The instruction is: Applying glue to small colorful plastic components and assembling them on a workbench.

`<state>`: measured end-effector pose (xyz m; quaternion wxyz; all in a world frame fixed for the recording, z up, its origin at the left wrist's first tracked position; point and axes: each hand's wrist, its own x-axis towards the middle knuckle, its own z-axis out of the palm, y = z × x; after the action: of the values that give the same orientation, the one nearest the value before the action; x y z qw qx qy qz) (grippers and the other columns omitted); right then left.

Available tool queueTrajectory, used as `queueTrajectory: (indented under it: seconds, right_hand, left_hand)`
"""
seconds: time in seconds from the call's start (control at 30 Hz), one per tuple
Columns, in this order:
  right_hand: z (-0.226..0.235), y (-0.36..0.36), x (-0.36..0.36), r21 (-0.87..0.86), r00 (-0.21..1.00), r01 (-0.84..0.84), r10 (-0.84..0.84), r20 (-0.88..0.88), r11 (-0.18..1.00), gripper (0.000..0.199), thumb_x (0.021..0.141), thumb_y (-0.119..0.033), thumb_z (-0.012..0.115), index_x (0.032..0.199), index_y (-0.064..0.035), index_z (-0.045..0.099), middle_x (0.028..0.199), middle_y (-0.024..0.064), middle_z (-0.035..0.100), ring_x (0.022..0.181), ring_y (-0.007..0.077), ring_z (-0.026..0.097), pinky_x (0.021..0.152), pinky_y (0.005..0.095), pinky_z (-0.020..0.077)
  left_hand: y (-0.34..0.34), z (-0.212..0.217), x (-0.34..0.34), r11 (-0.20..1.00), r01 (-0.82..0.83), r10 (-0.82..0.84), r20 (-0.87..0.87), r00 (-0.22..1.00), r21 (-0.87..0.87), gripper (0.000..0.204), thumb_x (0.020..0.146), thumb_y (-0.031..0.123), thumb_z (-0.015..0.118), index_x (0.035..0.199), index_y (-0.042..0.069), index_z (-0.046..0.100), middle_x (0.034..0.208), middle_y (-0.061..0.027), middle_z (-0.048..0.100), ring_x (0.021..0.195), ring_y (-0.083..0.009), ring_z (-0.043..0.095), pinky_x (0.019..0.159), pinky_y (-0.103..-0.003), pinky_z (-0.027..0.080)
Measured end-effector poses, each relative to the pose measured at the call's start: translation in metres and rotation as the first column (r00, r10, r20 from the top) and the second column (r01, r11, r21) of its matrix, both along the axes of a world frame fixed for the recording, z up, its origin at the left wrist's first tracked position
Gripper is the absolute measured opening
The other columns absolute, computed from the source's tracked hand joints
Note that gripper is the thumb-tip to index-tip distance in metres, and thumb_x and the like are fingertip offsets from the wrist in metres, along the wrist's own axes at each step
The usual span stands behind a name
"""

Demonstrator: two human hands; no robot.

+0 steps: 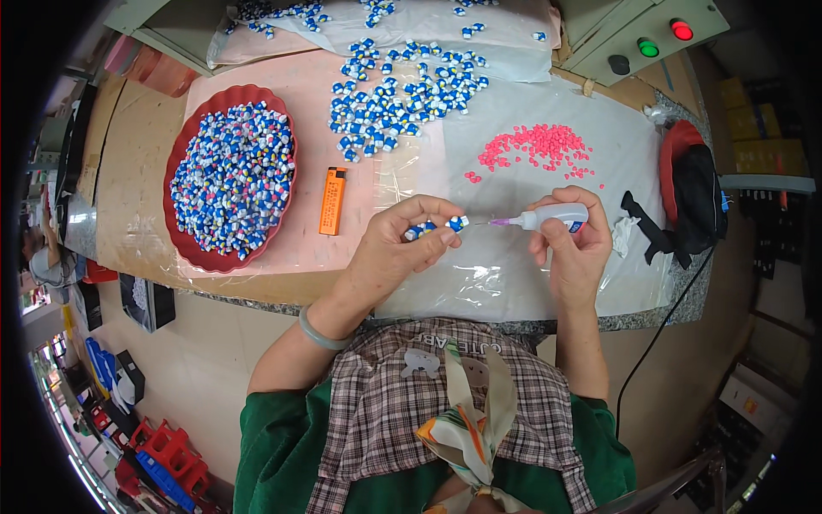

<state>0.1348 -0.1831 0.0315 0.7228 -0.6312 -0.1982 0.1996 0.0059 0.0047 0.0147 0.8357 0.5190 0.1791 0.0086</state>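
My left hand is closed around several small blue-and-white pieces, and one blue-and-white piece sticks out between thumb and fingertip. My right hand grips a white glue bottle lying nearly level, its thin needle tip on a pink collar pointing left. The needle's end comes close to the held piece; whether they touch I cannot tell. Beyond my right hand, small pink pieces lie scattered on clear plastic sheeting. More blue-and-white pieces spread over the table ahead of my left hand.
A red scalloped tray heaped with small blue, white and pink pieces stands at left. Beside it lies an orange lighter. A grey box with a green button and red light stands far right. A black cloth bundle lies at the right edge.
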Motion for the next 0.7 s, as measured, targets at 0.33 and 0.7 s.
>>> queueTrajectory:
  seconds: [0.33, 0.7]
  right_hand:
    - [0.015, -0.002, -0.016, -0.163, 0.908, 0.035, 0.037, 0.417, 0.986, 0.045, 0.095, -0.021, 0.058, 0.13, 0.0051, 0.045, 0.091, 0.0162, 0.064, 0.061, 0.0133, 0.059, 0.049, 0.0232, 0.0467]
    - [0.016, 0.0, -0.016, -0.21, 0.778, 0.048, 0.095, 0.621, 0.977, 0.041, 0.095, -0.015, 0.056, 0.128, 0.0059, 0.047, 0.088, 0.0165, 0.066, 0.06, 0.0127, 0.061, 0.05, 0.0219, 0.0481]
  left_hand:
    - [-0.008, -0.001, -0.004, 0.959, 0.017, -0.024, 0.021, 0.999, 0.283, 0.02, 0.088, 0.002, 0.064, 0.108, 0.001, 0.06, 0.094, -0.0017, 0.064, 0.086, -0.0057, 0.06, 0.077, -0.02, 0.048]
    - [-0.008, -0.001, -0.004, 0.953, 0.031, -0.043, 0.033, 0.999, 0.301, 0.019, 0.087, 0.0, 0.063, 0.106, 0.001, 0.061, 0.094, -0.002, 0.062, 0.088, -0.0059, 0.059, 0.08, -0.02, 0.048]
